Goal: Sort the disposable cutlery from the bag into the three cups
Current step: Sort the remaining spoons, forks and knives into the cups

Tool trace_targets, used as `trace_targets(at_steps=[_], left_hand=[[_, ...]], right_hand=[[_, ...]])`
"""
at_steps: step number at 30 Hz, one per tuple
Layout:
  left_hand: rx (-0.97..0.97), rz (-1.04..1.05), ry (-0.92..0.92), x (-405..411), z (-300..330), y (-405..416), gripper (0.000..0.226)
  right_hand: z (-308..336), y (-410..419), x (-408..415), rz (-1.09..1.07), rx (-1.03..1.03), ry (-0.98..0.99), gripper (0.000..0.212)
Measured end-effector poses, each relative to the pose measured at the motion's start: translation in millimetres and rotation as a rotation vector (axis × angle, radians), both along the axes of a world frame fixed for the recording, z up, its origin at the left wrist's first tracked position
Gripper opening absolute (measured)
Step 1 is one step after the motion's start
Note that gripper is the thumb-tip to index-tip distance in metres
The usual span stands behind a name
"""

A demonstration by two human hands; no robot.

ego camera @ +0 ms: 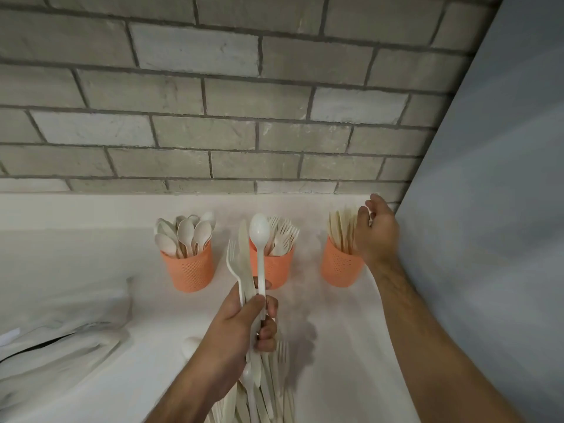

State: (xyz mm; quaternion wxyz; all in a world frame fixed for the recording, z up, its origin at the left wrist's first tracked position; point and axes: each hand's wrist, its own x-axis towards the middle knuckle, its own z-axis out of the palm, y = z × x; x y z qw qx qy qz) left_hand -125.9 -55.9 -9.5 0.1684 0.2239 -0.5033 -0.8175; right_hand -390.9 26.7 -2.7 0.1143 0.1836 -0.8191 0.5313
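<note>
Three orange perforated cups stand in a row near the brick wall. The left cup (190,271) holds spoons, the middle cup (274,270) holds forks, the right cup (337,267) holds knives. My left hand (241,325) grips a bundle of white cutlery upright in front of the middle cup: a spoon (260,236), a knife (244,254) and a fork (232,257). My right hand (377,230) hovers with relaxed fingers just right of the knives in the right cup, holding nothing. A pile of loose cutlery (265,392) lies on the counter below my left hand.
A crumpled translucent bag (61,346) lies at the left on the white counter (335,331). A grey brick wall (213,117) backs the counter, and a pale panel (488,209) closes off the right side next to the right cup.
</note>
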Motion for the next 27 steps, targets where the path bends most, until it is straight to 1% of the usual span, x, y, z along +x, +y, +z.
trace_targets(at_steps=[4, 7, 8, 9, 11, 12, 13, 17, 20, 22, 25, 27], left_hand=[[-0.012, -0.005, -0.012, -1, 3, 2, 0.013], [0.002, -0.012, -0.012, 0, 4, 3, 0.013], [-0.005, -0.015, -0.013, 0, 4, 4, 0.014], [-0.019, -0.017, -0.016, 1, 4, 4, 0.014], [-0.064, -0.029, -0.030, 2, 5, 5, 0.015], [-0.088, -0.039, -0.038, 3, 6, 6, 0.015], [-0.105, -0.050, -0.043, 4, 7, 6, 0.015], [-0.097, -0.074, -0.046, 11, 9, 6, 0.020], [-0.095, -0.048, -0.051, 18, 6, 2, 0.028], [-0.082, 0.009, -0.056, 25, 4, -2, 0.032], [-0.036, 0.133, -0.097, 44, 0, -15, 0.029], [-0.073, 0.201, -0.161, 59, -5, -25, 0.029]], right_hand=[[11, 9, 22, -0.008, -0.074, 0.133, 0.032], [20, 11, 63, 0.044, -0.040, 0.246, 0.029], [23, 11, 78, 0.088, -0.047, 0.212, 0.028], [27, 11, 93, 0.176, -0.062, 0.114, 0.026], [33, 5, 119, 0.422, -0.027, -0.150, 0.018], [33, 2, 128, 0.524, 0.011, -0.243, 0.014], [32, -1, 135, 0.583, 0.026, -0.292, 0.010], [29, -9, 148, 0.575, -0.066, -0.380, 0.003], [27, -9, 155, 0.701, 0.021, -0.490, 0.005], [31, -13, 157, 0.747, 0.023, -0.502, 0.006], [46, -35, 153, 0.663, -0.146, -0.415, 0.006], [54, -62, 149, 0.648, -0.270, -0.361, 0.004]])
